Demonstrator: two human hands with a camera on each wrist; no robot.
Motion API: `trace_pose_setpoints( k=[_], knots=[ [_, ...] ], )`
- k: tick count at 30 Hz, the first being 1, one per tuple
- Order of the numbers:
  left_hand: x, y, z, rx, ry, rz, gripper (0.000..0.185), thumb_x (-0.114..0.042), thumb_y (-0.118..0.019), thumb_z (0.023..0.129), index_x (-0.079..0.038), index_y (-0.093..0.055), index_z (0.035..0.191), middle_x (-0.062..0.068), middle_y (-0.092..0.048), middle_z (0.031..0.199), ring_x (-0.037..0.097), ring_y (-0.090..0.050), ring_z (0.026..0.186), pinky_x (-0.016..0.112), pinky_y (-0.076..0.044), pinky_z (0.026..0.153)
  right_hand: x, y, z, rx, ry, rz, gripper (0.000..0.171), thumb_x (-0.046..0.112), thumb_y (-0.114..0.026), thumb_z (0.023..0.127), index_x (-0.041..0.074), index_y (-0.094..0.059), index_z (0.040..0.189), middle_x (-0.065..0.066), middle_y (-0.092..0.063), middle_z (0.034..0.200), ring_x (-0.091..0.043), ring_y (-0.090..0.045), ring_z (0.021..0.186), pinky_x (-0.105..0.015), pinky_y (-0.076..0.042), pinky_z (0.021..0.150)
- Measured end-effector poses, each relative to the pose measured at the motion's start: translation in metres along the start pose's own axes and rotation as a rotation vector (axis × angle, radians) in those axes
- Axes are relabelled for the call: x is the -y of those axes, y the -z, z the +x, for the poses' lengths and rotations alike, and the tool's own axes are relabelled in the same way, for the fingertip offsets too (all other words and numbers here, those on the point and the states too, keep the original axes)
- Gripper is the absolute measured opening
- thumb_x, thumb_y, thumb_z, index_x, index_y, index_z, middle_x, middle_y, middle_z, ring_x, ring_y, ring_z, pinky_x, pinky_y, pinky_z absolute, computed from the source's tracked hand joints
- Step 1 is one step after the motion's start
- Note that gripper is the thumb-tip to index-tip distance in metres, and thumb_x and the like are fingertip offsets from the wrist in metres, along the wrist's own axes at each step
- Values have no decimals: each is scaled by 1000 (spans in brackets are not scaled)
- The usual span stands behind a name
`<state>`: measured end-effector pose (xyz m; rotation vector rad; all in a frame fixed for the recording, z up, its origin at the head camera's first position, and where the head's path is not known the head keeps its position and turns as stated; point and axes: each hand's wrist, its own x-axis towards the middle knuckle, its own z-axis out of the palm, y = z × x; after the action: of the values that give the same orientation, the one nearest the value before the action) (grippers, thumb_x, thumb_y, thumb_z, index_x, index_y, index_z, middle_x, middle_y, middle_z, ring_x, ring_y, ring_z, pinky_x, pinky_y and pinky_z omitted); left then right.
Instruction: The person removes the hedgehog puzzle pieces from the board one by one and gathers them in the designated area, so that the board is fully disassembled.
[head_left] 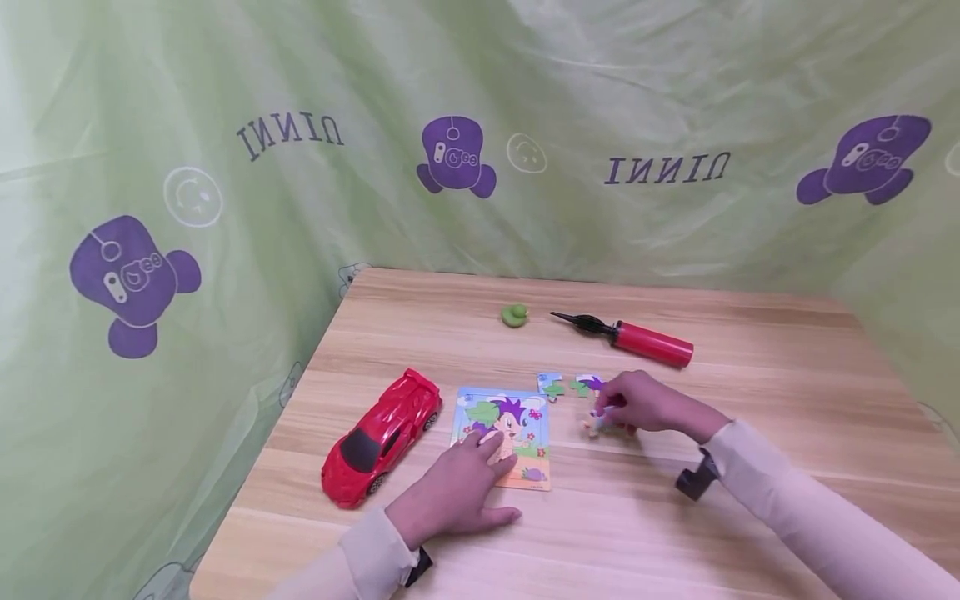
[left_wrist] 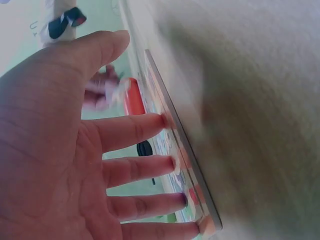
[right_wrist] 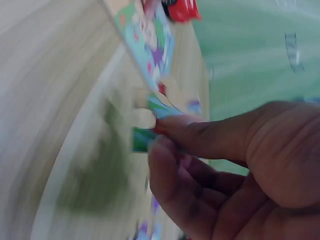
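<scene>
My left hand (head_left: 457,493) rests its fingertips on a cartoon picture puzzle board (head_left: 534,477). In the left wrist view, the straight fingers (left_wrist: 132,132) reach the board's surface, with the thumb held apart. To the right of the board, my right hand (head_left: 637,402) pinches a puzzle piece (right_wrist: 142,140) between thumb and forefinger, just above the table. Green and light blue show on this piece; motion blurs its picture. Two loose puzzle areas, a blue-and-green piece (head_left: 550,383) and a purple-and-green piece (head_left: 583,384), lie beyond the board; the hand partly hides the latter.
A red toy car (head_left: 382,437) stands left of the board. Farther back are a green toy duck (head_left: 514,315) and a red hand pump (head_left: 652,343) with a black nozzle. A green printed curtain (head_left: 555,225) hangs behind the wooden table (head_left: 787,375).
</scene>
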<state>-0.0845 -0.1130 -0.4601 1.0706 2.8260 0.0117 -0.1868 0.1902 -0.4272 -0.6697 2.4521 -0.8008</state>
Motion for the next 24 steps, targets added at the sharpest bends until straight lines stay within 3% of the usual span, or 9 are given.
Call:
trace_pose_setpoints(
  k=[4,12,24],
  knots=[
    [2,2,-2,-2,4,-14,75,-74,-38,80,-21,-53,131,13,-42,140,38,-39,125,46,-42,93,-20,8,-18,17,-57,-11,9,5,-67,80,10,-69,86,1,-58,68,-11,-53,55,-25,-47,52],
    [0,1,0,34,2,-9,76,-75,-35,80,-23,-50,133,12,-40,142,37,-38,127,45,-42,95,-49,9,-28,-72,-242,13,17,17,-77,71,9,-62,74,-1,-55,60,-14,-53,53,-26,-44,48],
    [-2,3,0,56,19,12,76,-74,-34,80,-23,-48,135,12,-38,143,39,-37,127,45,-42,94,-51,22,-12,-46,-201,-78,16,16,-79,69,11,-64,71,0,-56,61,-13,-50,54,-27,-43,50]
  ],
)
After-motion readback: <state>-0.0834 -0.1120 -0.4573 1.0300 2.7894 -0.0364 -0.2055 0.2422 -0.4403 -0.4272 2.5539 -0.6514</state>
